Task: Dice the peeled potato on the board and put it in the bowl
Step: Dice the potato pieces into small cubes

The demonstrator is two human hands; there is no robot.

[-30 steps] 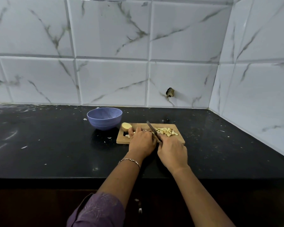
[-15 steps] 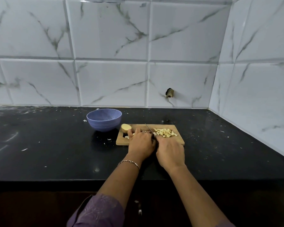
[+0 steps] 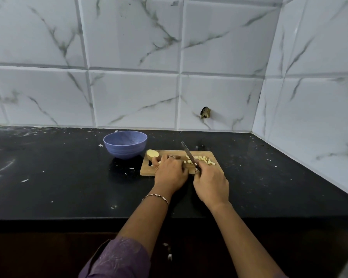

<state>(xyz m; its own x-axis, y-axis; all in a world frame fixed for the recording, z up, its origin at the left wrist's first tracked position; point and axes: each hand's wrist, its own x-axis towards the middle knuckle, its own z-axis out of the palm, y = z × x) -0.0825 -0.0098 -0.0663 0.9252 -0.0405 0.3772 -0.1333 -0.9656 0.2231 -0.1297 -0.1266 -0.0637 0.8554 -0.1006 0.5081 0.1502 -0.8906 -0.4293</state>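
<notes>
A wooden cutting board (image 3: 213, 154) lies on the black counter. A piece of peeled potato (image 3: 152, 153) sits at its far left corner. A heap of diced potato (image 3: 204, 159) covers the board's right part. My left hand (image 3: 170, 172) rests curled on potato strips in the board's middle; the strips are mostly hidden under it. My right hand (image 3: 210, 182) grips the handle of a knife (image 3: 188, 153), whose blade is raised and points away over the dice. The purple bowl (image 3: 125, 144) stands just left of the board.
The black counter (image 3: 48, 173) carries small white scraps. A marble-tiled wall runs behind and along the right side, forming a corner. The counter's front edge lies just under my wrists.
The knife blade was lowered between my hands half a second ago and is now lifted again, tip pointing away. My left hand stays on the potato strips.
</notes>
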